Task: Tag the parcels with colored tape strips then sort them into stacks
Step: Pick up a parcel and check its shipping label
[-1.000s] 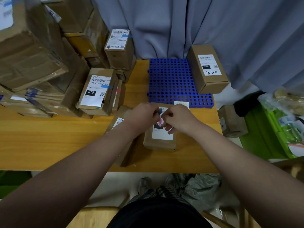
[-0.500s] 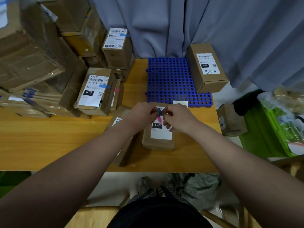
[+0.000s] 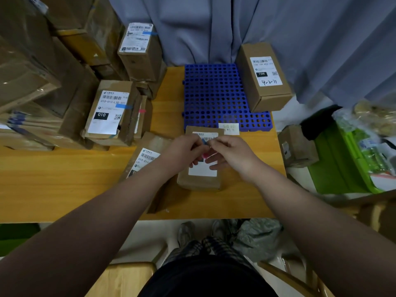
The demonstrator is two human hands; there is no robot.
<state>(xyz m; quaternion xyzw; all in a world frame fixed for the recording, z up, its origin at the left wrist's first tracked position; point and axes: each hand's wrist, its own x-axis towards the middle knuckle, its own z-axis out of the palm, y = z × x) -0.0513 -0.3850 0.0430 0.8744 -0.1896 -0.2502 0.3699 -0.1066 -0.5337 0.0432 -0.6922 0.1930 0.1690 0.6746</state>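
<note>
A small brown cardboard parcel (image 3: 199,183) with a white label lies on the yellow wooden counter (image 3: 64,179), just in front of the blue perforated plastic mat (image 3: 214,93). Above it the left hand (image 3: 184,153) and right hand (image 3: 230,155) meet, both pinching a small blue tape strip (image 3: 204,141).

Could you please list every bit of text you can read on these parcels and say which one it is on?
"010-010-L30-551" and "010": label of the left parcel.
"15H" and handwritten "4-2-71", roughly: label of the right rear parcel.
"010-010", cut off: label of the front left parcel.
Blurred, unreadable: labels of the rear left parcel and front middle parcel; small white sheet.
</note>
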